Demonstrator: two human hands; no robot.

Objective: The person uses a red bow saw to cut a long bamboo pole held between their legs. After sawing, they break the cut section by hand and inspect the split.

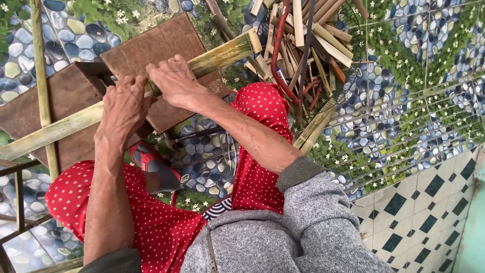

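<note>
A long green-yellow bamboo strip (222, 53) lies slantwise across a low brown wooden stool (161, 43). My left hand (121, 108) is closed around the strip near its middle. My right hand (177, 81) presses down on it just beyond, fingers curled over it. Whether either hand also holds a tool is hidden. Both forearms reach out from grey sleeves over knees in red dotted trousers (257, 126).
A heap of cut bamboo pieces (303, 40) with a red cord lies behind the stool. A thin bamboo pole (43, 91) stands at the left beside a dark metal frame (17, 197). A red and grey sandal (154, 164) rests on the pebble-pattern floor (384, 101).
</note>
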